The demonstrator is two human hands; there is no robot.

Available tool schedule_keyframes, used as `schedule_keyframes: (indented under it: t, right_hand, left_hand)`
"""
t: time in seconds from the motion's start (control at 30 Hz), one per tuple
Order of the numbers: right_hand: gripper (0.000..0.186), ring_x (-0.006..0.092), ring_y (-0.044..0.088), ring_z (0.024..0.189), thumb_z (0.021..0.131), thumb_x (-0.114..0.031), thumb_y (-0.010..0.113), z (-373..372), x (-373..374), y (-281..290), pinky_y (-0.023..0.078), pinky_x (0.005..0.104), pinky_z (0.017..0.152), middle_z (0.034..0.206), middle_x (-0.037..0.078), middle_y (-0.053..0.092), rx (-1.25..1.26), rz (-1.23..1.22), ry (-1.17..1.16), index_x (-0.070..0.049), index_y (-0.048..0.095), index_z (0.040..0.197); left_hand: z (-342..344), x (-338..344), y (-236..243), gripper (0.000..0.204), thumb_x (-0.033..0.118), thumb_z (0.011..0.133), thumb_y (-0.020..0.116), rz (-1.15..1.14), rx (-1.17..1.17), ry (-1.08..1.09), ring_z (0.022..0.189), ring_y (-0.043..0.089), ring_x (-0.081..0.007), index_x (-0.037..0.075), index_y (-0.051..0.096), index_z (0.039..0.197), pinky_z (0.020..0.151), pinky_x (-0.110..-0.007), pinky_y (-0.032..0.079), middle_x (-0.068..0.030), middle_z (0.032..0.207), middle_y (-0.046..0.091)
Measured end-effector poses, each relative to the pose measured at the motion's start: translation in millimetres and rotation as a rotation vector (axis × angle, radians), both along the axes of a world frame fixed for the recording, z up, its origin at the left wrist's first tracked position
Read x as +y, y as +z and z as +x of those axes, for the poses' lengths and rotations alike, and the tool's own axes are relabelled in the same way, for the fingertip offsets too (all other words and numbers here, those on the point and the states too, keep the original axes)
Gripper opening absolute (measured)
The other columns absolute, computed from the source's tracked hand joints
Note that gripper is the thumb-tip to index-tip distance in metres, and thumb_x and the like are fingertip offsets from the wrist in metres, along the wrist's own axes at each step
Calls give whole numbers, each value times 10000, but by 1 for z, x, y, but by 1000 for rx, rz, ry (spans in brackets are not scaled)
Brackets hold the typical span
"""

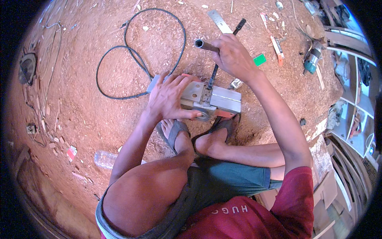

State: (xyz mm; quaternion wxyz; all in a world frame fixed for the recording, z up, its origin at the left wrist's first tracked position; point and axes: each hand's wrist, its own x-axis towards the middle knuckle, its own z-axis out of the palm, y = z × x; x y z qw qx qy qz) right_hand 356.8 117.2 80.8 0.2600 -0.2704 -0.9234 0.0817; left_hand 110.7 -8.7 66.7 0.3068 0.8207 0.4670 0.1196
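An electric planer (226, 99) lies sole-up above my feet, with its cutter slot showing. My left hand (169, 93) grips its near half, fingers spread over the metal sole and thumb low along the near side. My right hand (232, 55) is closed on a dark hollow tube (202, 44) held above the planer. A long black rod (215, 73) stands slanted from the cutter slot and passes behind that hand. Beyond it lie a metal strip (217, 20), a small green rectangle (259, 59) and a pale object (236, 83) on the ground.
A looped black cable (184, 34) lies at upper left on sawdust-covered dirt. A teal power tool (312, 57) sits at right, beside white shelving (344, 99) and stacked boards. A plastic bottle (103, 159) lies left of my legs. Wood scraps (278, 49) are scattered around.
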Motion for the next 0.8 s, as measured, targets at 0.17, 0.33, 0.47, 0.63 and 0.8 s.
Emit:
schedule_keyframes:
  t: [0.17, 0.33, 0.47, 0.63, 0.8]
  right_hand:
    - [322, 385, 672, 1094, 857, -63, 709, 4, 10, -8, 511, 482, 1070, 1055, 155, 680, 118, -114, 147, -78, 539, 1131]
    - [144, 300, 688, 1033, 963, -66, 646, -4, 8, -4, 490, 493, 1123, 959, 95, 683, 111, -179, 112, -60, 506, 995]
    - [156, 311, 651, 856, 939, -46, 656, -5, 9, 3, 560, 456, 872, 855, 99, 614, 4, -130, 87, -58, 503, 969]
    - [191, 331, 614, 767, 908, -39, 681, -5, 13, -10, 527, 442, 723, 818, 117, 579, 128, -43, 104, -53, 506, 982]
    - [292, 365, 647, 797, 900, -52, 699, -8, 9, -16, 534, 461, 710, 834, 153, 610, 74, -26, 13, -23, 472, 1081]
  left_hand:
    - [1, 0, -5, 1013, 837, 627, 728, 55, -14, 8, 1272, 584, -336, 193, 585, 1396, 1139, -558, 331, -103, 1323, 639]
    - [0, -1, -6, 1008, 845, 631, 722, 55, -12, 21, 1278, 585, -326, 195, 593, 1390, 1137, -569, 332, -102, 1318, 641]
    - [1, -3, -8, 1018, 862, 626, 716, 96, -10, 25, 1285, 584, -315, 198, 597, 1388, 1133, -577, 334, -97, 1309, 645]
    - [3, -2, -2, 1003, 879, 622, 706, 55, -6, 50, 1260, 603, -307, 214, 608, 1367, 1112, -565, 351, -89, 1280, 662]
    - [5, -1, 1, 968, 869, 615, 721, 39, -22, 35, 1215, 631, -290, 225, 625, 1331, 1064, -541, 376, -74, 1235, 680]
